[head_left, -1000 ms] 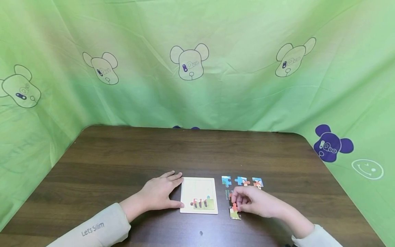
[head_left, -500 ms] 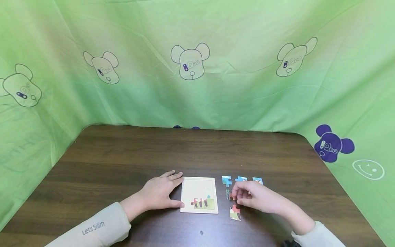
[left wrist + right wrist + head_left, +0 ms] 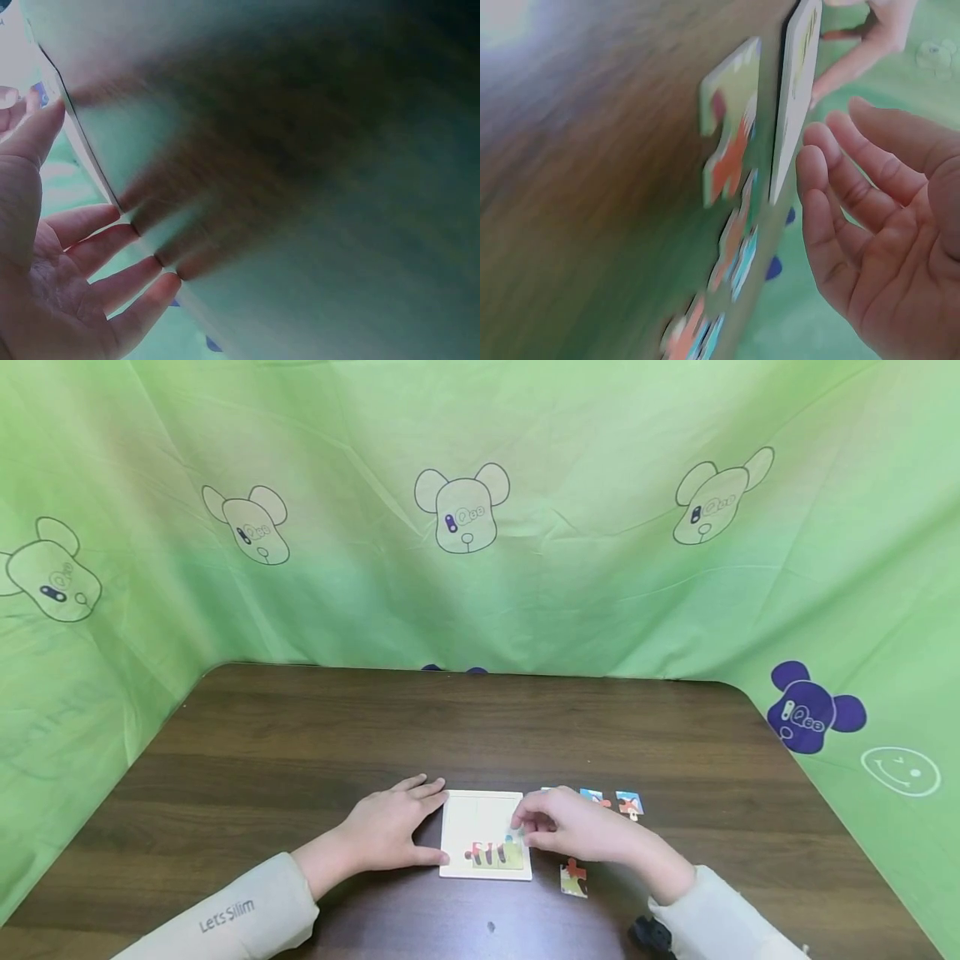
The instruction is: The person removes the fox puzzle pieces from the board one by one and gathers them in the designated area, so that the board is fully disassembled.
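Observation:
A pale square puzzle tray point(image 3: 480, 814) lies on the table, with a joined strip of green and red puzzle pieces point(image 3: 497, 856) along its lower part. My left hand point(image 3: 382, 831) rests against the tray's left edge, thumb and fingers spread. My right hand point(image 3: 573, 824) hangs over the tray's right edge, fingers bent loosely; in the right wrist view point(image 3: 877, 225) no piece shows between thumb and fingers. A loose green and orange puzzle piece point(image 3: 573, 880) lies just right of the tray.
Other loose puzzle pieces lie beyond the right hand, among them a blue and orange one point(image 3: 628, 803) and another point(image 3: 592, 796); the hand covers part of this group. A green printed cloth point(image 3: 465, 602) stands behind the brown table point(image 3: 375, 718).
My right hand has moved left, from over the loose pieces to the tray's right edge. The left hand and the tray keep their places.

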Tool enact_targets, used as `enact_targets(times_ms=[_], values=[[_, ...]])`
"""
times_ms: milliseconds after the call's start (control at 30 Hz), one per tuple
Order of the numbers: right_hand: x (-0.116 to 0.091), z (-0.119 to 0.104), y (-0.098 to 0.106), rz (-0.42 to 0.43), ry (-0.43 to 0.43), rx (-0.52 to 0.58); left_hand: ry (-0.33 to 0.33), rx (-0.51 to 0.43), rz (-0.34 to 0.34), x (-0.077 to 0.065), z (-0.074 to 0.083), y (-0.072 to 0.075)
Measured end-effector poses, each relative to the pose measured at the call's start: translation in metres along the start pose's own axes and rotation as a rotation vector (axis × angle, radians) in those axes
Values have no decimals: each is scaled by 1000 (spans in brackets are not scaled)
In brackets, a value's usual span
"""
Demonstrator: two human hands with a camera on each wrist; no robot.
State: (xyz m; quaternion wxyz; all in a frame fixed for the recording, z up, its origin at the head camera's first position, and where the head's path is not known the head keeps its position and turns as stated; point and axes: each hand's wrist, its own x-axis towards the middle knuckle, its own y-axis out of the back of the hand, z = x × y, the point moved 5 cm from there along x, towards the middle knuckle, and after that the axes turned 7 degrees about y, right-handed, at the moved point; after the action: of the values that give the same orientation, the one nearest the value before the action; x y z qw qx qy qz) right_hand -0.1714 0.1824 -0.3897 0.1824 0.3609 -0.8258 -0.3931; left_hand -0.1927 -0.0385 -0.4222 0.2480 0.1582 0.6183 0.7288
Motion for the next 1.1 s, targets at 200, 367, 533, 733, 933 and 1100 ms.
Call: enact_targets(times_ms=[200, 367, 533, 733, 933, 1100], values=[[17, -9, -12, -49, 63, -29, 2, -3, 7, 0, 0, 1], [23, -13, -20, -72, 47, -78, 4, -10, 2, -1, 1, 1], [25, -14, -24, -82, -1, -93, 3, -14, -2, -1, 1, 1], [24, -15, -27, -75, -29, -142, -1, -11, 6, -1, 1, 1], [24, -15, -28, -62, -22, -148, -2, -15, 8, 0, 1, 1], [24, -16, -27, -58, -17, -131, -4, -15, 15, 0, 0, 0]])
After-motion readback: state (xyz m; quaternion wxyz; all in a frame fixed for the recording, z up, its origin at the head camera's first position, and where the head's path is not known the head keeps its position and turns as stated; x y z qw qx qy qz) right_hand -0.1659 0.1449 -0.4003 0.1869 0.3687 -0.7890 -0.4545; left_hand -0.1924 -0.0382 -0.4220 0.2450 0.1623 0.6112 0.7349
